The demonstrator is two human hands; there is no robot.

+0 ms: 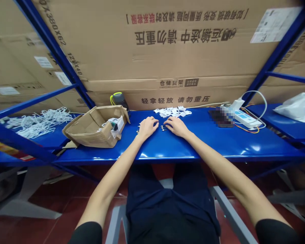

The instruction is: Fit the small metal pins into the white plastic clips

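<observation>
Both of my hands rest palm down on the blue tabletop. My left hand has loosely bent, parted fingers, and no object shows in it. Small dark and brass-coloured parts, too small to name, lie partly hidden along its left side. Across from it, my right hand is spread with its fingertips beside several small pin-like parts with light ends; nothing shows in its grasp. Just beyond the hands lies a loose pile of small white plastic pieces.
An open cardboard box with small items stands at left, before a dark cylindrical object with a yellow-green loop. White cables are heaped farther left. At right are a power strip, a blurred dark object and a white bag.
</observation>
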